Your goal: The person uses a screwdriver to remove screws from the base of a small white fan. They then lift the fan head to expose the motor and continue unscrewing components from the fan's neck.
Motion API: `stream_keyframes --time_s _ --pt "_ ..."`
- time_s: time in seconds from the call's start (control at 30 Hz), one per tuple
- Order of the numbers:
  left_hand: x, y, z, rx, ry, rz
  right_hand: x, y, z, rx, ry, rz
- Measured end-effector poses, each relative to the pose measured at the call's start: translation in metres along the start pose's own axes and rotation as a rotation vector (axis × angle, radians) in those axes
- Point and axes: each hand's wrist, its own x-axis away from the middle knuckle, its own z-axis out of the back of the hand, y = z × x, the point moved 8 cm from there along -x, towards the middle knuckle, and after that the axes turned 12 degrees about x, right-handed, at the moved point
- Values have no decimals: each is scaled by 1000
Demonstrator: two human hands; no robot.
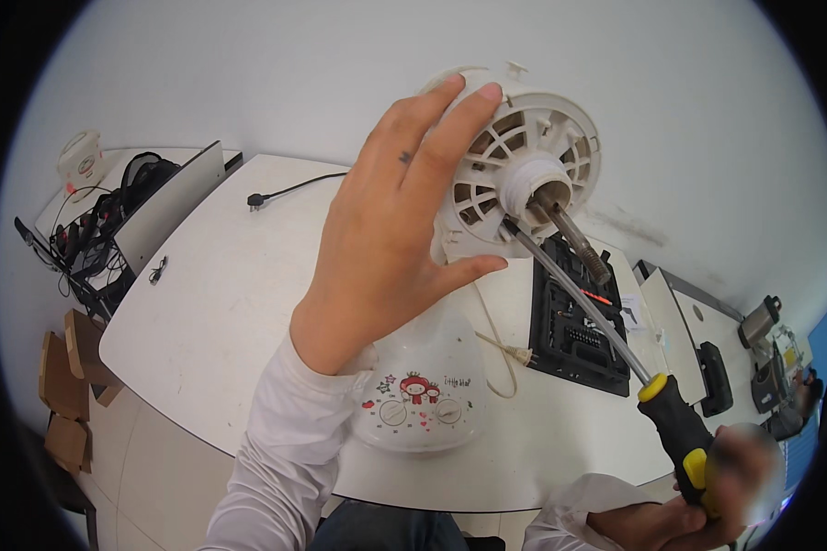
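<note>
A white desk fan without its blades stands at the table's middle, its round slotted motor housing tilted toward me. My left hand grips that housing from the left, fingers over its top and thumb along its lower front. Out of the threaded collar sticks a bare metal shaft. My right hand, at the lower right, is wrapped around the black-and-yellow handle of a long screwdriver. The screwdriver's tip meets the housing face just below the collar; a screw there cannot be made out. Below sits the fan's base, with two dials and cartoon figures.
An open black tool case lies right of the fan. Near it rests a plug on a pale cord; a black plug lies at the back left. Cardboard boxes stand on the floor at left. Appliances sit on a far-right table.
</note>
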Motion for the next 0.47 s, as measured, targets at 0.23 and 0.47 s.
stream_keyframes --time_s 0.23,0.47 --pt "-2 2 -2 12 5 -7 -3 -9 12 63 37 117" --pt "2 -1 2 1 -15 5 -1 -10 2 179 52 -24"
